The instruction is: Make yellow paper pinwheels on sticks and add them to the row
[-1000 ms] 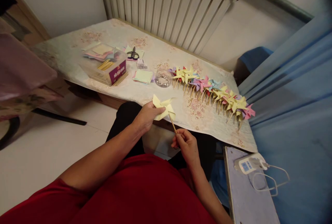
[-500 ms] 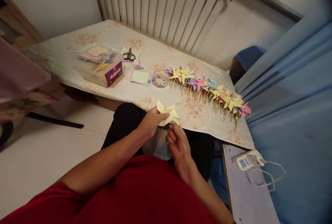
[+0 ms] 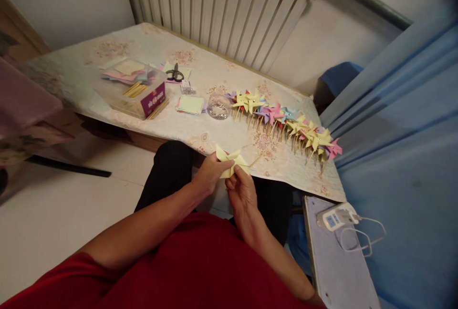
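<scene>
A pale yellow paper pinwheel point(image 3: 229, 168) is held over my lap at the table's front edge. My left hand point(image 3: 210, 171) pinches its left side, the thumb lying across the paper toward the centre. My right hand point(image 3: 241, 187) is closed at the lower right of the pinwheel, its thumb pressed on the paper close to the left thumb. From behind the paper a thin wooden stick point(image 3: 256, 159) sticks out to the upper right; where its other end lies is hidden. The right fingers are partly hidden under the paper.
Finished pinwheels point(image 3: 275, 113) lie in a row on the clothed table. Left of them are a round clear dish of small shiny pieces point(image 3: 219, 108), a paper stack point(image 3: 191, 105), small boxes point(image 3: 186, 87), scissors point(image 3: 175, 73) and a plastic box point(image 3: 121, 104) with sticks and paper.
My right hand has moved up and left, and its thumb now presses on the pinwheel. The stick that crossed the right hand now shows only beyond the paper.
</scene>
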A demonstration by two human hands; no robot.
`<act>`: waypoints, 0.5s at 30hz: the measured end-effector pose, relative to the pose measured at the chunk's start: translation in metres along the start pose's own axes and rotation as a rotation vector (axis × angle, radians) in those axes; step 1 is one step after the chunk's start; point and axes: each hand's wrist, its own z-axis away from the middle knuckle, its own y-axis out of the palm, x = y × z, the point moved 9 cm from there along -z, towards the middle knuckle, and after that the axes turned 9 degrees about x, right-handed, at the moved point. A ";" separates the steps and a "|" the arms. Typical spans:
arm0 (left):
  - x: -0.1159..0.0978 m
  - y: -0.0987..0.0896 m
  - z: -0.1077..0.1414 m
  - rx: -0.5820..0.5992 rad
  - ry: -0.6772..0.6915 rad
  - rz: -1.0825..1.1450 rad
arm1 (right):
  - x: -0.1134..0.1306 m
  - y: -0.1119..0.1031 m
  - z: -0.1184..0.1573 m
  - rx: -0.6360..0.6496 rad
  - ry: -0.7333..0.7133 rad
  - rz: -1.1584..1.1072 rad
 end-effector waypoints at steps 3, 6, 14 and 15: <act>0.003 -0.002 0.000 -0.005 0.006 -0.005 | 0.000 0.000 0.000 -0.025 0.005 -0.006; 0.003 -0.002 0.002 -0.001 0.001 -0.019 | 0.000 0.000 -0.002 -0.024 0.013 0.060; 0.005 -0.003 0.005 0.006 -0.057 -0.040 | 0.007 -0.008 -0.007 -0.040 -0.026 0.208; 0.005 -0.003 0.005 0.032 -0.070 -0.054 | 0.008 -0.010 -0.008 -0.045 -0.021 0.221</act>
